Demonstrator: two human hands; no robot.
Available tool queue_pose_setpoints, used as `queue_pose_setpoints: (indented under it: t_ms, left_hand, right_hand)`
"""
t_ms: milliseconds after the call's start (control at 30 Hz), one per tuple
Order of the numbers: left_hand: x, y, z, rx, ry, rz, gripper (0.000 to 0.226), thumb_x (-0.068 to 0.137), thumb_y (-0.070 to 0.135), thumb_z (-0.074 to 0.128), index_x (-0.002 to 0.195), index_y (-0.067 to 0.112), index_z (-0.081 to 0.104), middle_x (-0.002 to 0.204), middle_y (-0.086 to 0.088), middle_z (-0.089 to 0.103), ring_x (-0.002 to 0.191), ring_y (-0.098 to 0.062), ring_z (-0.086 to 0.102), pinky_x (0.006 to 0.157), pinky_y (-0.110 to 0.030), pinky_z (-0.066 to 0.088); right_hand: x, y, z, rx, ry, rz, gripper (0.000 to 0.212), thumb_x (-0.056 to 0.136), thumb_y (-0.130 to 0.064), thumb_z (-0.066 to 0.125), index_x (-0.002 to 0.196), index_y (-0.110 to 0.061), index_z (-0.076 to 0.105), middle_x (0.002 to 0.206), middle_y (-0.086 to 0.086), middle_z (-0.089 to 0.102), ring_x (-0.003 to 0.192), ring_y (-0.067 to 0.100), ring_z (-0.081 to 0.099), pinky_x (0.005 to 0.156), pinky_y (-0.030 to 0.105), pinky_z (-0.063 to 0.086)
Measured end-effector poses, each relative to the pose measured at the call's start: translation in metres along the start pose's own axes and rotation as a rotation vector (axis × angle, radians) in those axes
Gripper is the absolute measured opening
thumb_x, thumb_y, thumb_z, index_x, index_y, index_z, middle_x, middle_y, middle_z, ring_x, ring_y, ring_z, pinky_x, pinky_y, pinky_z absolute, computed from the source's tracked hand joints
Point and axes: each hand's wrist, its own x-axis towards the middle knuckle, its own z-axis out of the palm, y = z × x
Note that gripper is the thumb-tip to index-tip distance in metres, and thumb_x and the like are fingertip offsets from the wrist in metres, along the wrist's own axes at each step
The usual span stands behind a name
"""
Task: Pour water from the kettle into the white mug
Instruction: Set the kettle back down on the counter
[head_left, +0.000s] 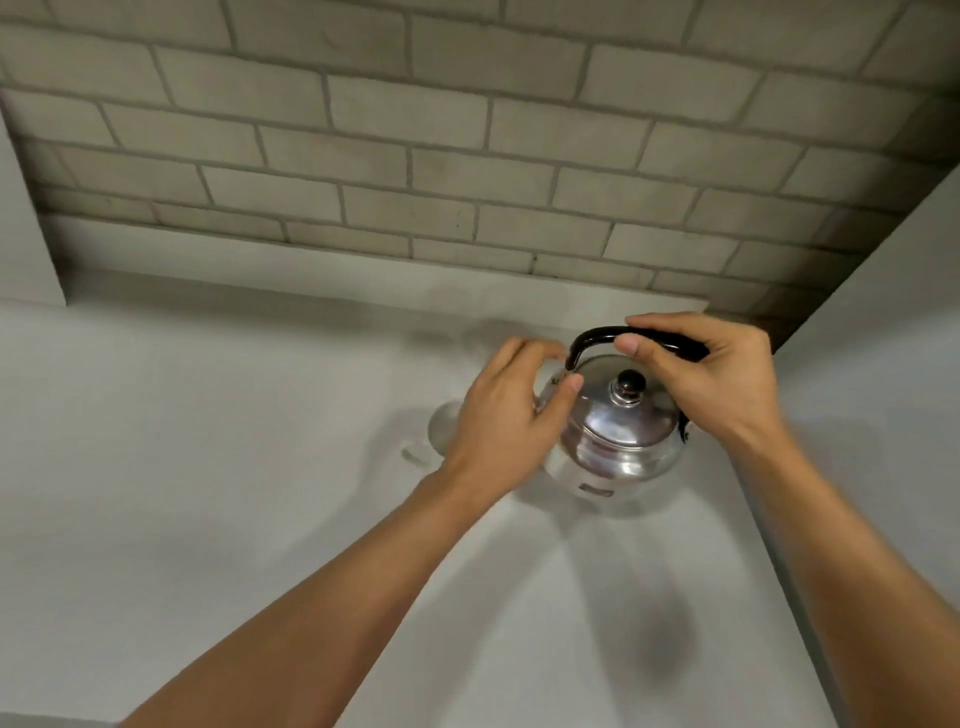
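A wall of pale grey-beige rectangular bricks (415, 130) with darker mortar lines is filling the upper part of the view, running behind a plain, smooth white countertop (208, 519) that is taking up most of the lower frame. A flat white panel (26, 234) is closing the recess on the left and another white panel (883, 291) is angling in on the right. Soft shadows of the arms are lying across the counter surface.

Two bare forearms are reaching in from the bottom edge toward the far right part of the counter. There a rounded, shiny stainless-steel kettle (618, 441) with a domed lid, a small black knob and an arched black handle is sitting on the counter, close to the back ledge.

The right hand (706, 374) is curling over the top of the black handle, fingers wrapped over it and thumb pressing from the near side, gripping it. The left hand (509, 410) is loosely curled at the kettle's left shoulder, thumb tip touching the edge of the lid near the handle's base; whether the fingers behind are actually grasping anything I cannot tell.

The left hand and wrist are covering most of the white mug (441, 426), which is standing on the counter just left of the kettle; only a pale curved sliver of it is showing, blurred against the white surface.
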Motion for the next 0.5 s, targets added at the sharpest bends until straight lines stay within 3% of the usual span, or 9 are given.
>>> queue_pose_setpoints:
  t_ms: [100, 167, 333, 500]
  left_hand:
    - [0.043, 0.000, -0.001, 0.058, -0.250, -0.055, 0.055, 0.105, 0.037, 0.057, 0.156, 0.022, 0.042, 0.149, -0.003, 0.051, 0.134, -0.020, 0.054, 0.108, -0.041, 0.048]
    - [0.066, -0.005, 0.003, 0.081, -0.345, -0.045, 0.052, 0.106, 0.035, 0.056, 0.155, 0.023, 0.043, 0.146, -0.003, 0.058, 0.131, -0.020, 0.058, 0.108, -0.037, 0.047]
    - [0.106, -0.028, 0.015, 0.059, -0.280, -0.051, 0.027, 0.105, 0.024, 0.057, 0.130, 0.022, 0.066, 0.110, 0.002, 0.077, 0.098, -0.019, 0.073, 0.089, -0.036, 0.056]
    - [0.148, -0.055, 0.025, 0.095, -0.188, -0.079, 0.025, 0.103, 0.025, 0.061, 0.126, 0.022, 0.070, 0.110, 0.003, 0.076, 0.101, -0.020, 0.071, 0.089, -0.028, 0.052]
  right_hand:
    - [0.007, 0.008, 0.005, 0.032, -0.005, 0.020, 0.020, 0.079, -0.053, 0.084, 0.098, -0.052, 0.078, 0.101, -0.033, 0.077, 0.097, -0.005, 0.075, 0.088, 0.014, 0.056]
    - [0.015, 0.014, 0.012, 0.048, -0.024, 0.049, 0.020, 0.079, -0.049, 0.085, 0.098, -0.049, 0.079, 0.101, -0.031, 0.077, 0.098, -0.005, 0.074, 0.089, 0.014, 0.055]
    - [0.049, 0.033, 0.025, 0.046, -0.095, 0.125, 0.022, 0.084, -0.036, 0.084, 0.106, -0.034, 0.082, 0.098, -0.023, 0.080, 0.099, -0.006, 0.073, 0.093, 0.019, 0.056]
    - [0.082, 0.060, 0.037, 0.033, -0.152, 0.204, 0.037, 0.089, -0.043, 0.076, 0.125, -0.034, 0.075, 0.118, -0.015, 0.077, 0.111, 0.002, 0.070, 0.099, 0.025, 0.053]
